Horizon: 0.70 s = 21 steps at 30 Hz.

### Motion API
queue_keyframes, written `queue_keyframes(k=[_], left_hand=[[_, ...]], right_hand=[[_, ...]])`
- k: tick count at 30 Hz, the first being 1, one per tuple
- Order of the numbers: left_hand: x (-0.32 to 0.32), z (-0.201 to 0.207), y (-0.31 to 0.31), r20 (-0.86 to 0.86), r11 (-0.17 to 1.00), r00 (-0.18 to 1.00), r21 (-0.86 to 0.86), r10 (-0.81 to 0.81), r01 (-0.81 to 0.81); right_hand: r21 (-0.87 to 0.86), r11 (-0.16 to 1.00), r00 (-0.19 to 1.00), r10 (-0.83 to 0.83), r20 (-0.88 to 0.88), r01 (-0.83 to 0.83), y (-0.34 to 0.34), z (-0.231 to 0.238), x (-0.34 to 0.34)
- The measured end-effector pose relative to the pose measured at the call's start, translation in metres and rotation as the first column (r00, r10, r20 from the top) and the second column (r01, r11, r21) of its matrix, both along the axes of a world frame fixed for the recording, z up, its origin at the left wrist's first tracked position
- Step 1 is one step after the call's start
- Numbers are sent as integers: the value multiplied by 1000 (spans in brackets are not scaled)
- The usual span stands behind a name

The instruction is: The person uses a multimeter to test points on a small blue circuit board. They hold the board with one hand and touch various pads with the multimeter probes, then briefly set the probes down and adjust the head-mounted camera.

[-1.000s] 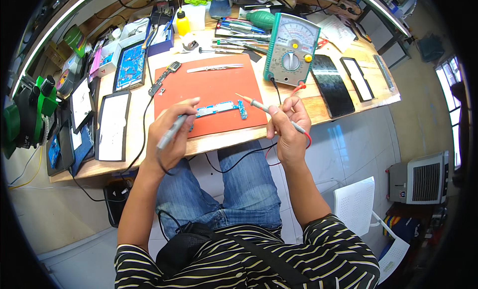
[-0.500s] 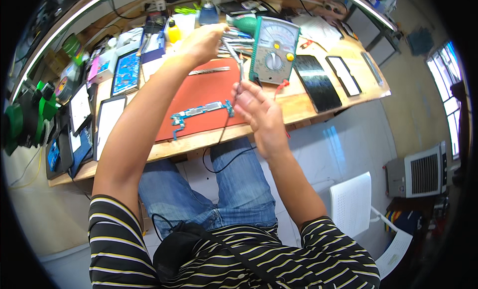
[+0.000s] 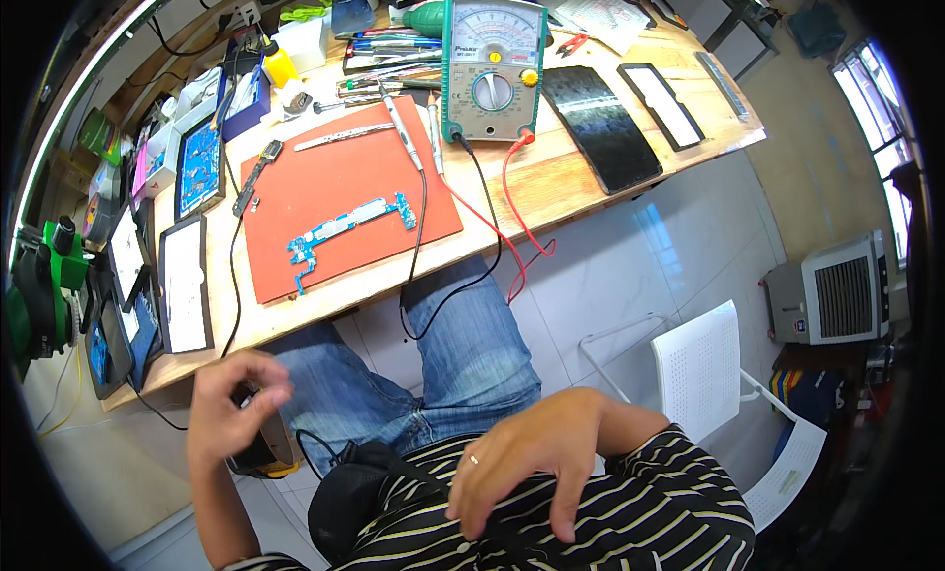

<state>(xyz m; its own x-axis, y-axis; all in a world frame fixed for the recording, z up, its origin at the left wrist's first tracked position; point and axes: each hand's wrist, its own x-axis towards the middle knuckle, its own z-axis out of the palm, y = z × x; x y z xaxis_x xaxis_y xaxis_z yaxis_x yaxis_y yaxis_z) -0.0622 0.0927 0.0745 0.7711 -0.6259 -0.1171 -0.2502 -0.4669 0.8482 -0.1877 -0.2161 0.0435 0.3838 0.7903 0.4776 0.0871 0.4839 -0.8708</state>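
Note:
My left hand (image 3: 234, 406) is off the table's near edge, over the floor beside my knee; its fingers are curled but apart, with nothing in them. In front of my striped shirt, my right hand (image 3: 532, 460) hangs empty with fingers loosely spread. A blue phone circuit board (image 3: 340, 226) lies on the red-orange mat (image 3: 384, 261). At the mat's far side are metal tweezers (image 3: 343, 137) and a test probe (image 3: 402, 133). A second test probe (image 3: 435, 136) rests by the mat's right edge, next to an analog multimeter (image 3: 492, 74). Neither hand touches these.
To the right lie a dark phone screen (image 3: 602, 128) and a black frame (image 3: 661, 106). Screwdrivers (image 3: 394, 71), a yellow bottle (image 3: 280, 65) and a boxed blue board (image 3: 202, 172) stand farther back. Probe cables (image 3: 492, 226) droop over the front edge. A white chair (image 3: 696, 369) is at right.
Both hands have drawn back from the far side of the table toward my body. The test probe and cable that were by my hands now lie on the mat.

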Motion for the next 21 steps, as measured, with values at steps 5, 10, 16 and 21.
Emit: queue_keyframes(k=[5,10,16,21], left_hand=[[-55,-35,58,-375,903,900,427,222,-45],[-74,-10,74,-266,976,950,188,162,-113],[-61,36,36,-43,982,988,109,-149,152],[-62,17,33,-124,872,931,325,-343,365]], right_hand=[[-188,848,868,-490,83,496,-28,34,1],[369,-90,-180,-960,215,925,-70,75,19],[166,-148,-219,-768,602,975,-92,100,58],[152,-149,-213,-712,670,977,-106,103,58]])
